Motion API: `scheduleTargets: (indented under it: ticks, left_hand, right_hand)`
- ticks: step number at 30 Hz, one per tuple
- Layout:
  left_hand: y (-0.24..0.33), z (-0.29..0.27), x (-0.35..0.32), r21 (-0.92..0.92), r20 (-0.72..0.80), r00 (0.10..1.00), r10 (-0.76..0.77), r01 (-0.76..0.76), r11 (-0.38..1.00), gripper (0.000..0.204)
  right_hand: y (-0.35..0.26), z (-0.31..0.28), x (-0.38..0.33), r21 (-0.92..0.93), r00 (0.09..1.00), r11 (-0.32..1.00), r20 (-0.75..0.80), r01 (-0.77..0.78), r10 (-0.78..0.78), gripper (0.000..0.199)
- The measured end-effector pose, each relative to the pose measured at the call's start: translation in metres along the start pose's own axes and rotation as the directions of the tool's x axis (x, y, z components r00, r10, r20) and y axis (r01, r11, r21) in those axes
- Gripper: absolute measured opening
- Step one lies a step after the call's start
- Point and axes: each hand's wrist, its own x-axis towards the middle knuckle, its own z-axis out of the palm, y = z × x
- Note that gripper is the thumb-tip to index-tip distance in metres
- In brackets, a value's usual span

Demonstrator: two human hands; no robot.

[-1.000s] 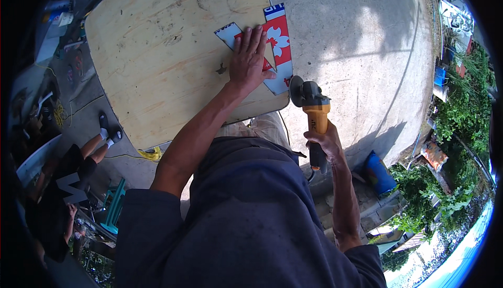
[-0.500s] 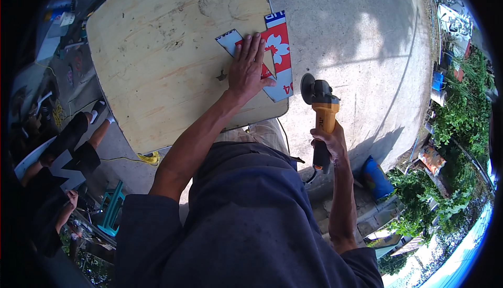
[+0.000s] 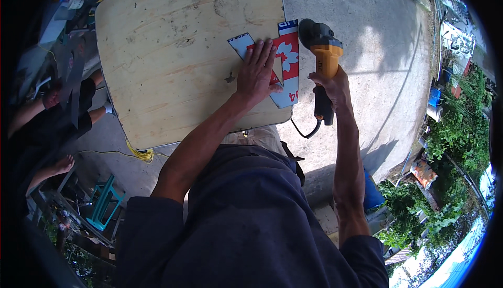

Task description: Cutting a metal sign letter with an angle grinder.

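Note:
My left hand (image 3: 257, 74) lies flat, fingers stretched out, on a cut sheet piece (image 3: 291, 75) shaped like an angular letter and printed in red, white and blue. That piece rests at the right edge of a wooden tabletop (image 3: 173, 73) and reaches a little past it. My right hand (image 3: 333, 86) is wrapped round the handle of a yellow and black angle grinder (image 3: 327, 60). The grinder's dark disc (image 3: 306, 33) is beside the upper right edge of the piece; whether they touch I cannot tell. A black cord (image 3: 306, 133) hangs from the grinder's rear end.
At the left a person in dark clothes (image 3: 52, 112) handles a grey flat piece (image 3: 77, 89). A yellow cord (image 3: 141, 154) lies by the table's lower left corner, near a teal stool (image 3: 105, 204). Plants (image 3: 445, 125) and a blue sack (image 3: 373, 193) stand at the right.
My right hand has carried the grinder up and away from me, bringing its disc beside the piece's edge. My left hand still presses the piece. The person at left has shifted position.

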Motion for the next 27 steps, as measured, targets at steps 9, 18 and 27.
scheduleTargets:
  ticks: [9, 18, 27]
  left_hand:
    - [0.002, -0.003, 0.002, 0.008, 0.015, 1.0, 0.002, -0.002, 1.0, 0.133]
    - [0.0, -0.001, 0.001, -0.004, 0.02, 1.0, 0.01, -0.01, 1.0, 0.132]
    - [-0.002, 0.0, 0.002, -0.012, 0.001, 1.0, 0.031, -0.031, 0.999, 0.132]
  right_hand:
    - [0.004, 0.006, 0.007, -0.065, 0.999, 0.997, -0.015, -0.037, 0.036, 0.056]
    - [0.022, 0.007, -0.016, -0.054, 0.997, 0.996, -0.027, -0.077, 0.076, 0.055]
    - [0.043, 0.006, -0.043, 0.023, 0.993, 0.992, -0.008, -0.121, 0.121, 0.054]
